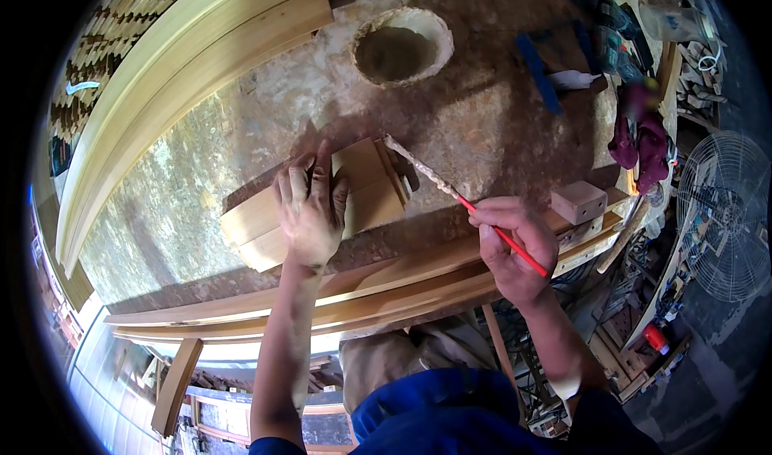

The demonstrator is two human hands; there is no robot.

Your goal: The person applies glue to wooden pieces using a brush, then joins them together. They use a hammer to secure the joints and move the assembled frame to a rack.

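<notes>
My left hand [312,210] lies flat on a short stack of pale wooden boards [374,185], its fingers stretched out and a little apart. In my right hand [519,250] is a thin red stick [524,252], pinched between thumb and fingers. A pale, lumpy crust covers the stick's far half. Its tip is close to the boards' right end, where a narrow wooden strip [392,172] stands along the edge; I cannot tell whether they touch. Beyond the boards sits a round bowl [444,43] with a crusted rim and greyish-brown contents.
Long wooden planks [169,109] lie at the left of the stained worktable [273,105]. More long strips [386,282] run along its near edge. A drilled wooden block [579,203], a white bottle [572,79] and a dark red cloth [653,153] are on the right, near a wire-caged fan [728,214].
</notes>
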